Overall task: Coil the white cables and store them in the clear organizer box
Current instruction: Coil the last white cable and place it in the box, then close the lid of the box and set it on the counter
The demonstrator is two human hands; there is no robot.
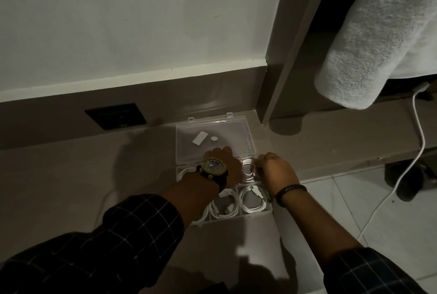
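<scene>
Both hands, the left hand (224, 163) and the right hand (276, 171), reach into the clear organizer box (246, 126), where coiled white cables (253, 200) lie in compartments.
</scene>
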